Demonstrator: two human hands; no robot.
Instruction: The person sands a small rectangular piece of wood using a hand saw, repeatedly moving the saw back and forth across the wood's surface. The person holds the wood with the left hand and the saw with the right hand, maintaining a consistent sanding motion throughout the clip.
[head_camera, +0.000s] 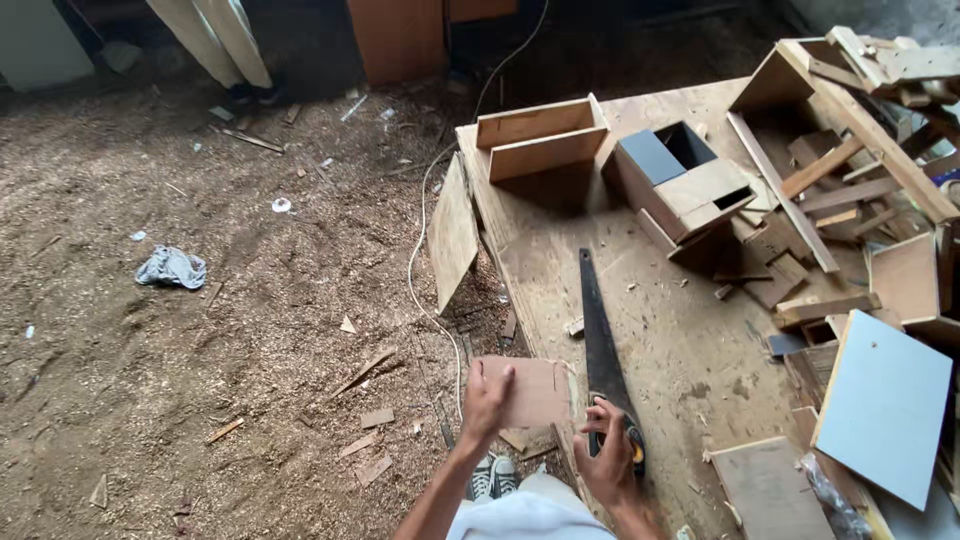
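Observation:
My left hand (487, 400) grips a small brown plywood piece (535, 390) at the near left edge of the wooden workbench (660, 330). My right hand (608, 455) is closed around the handle of a black handsaw (600, 330), whose blade lies flat on the bench and points away from me. The plywood piece sits just left of the saw handle. My shoe (492, 475) shows below the bench edge.
Open plywood boxes (540, 140) (685, 185) stand at the far end of the bench. Wood offcuts (830, 200) pile up on the right, with a pale blue panel (885, 405). A board (452, 235) leans on the bench's left side. A white cable (425, 220) and a grey rag (170, 268) lie on the sawdust-covered floor.

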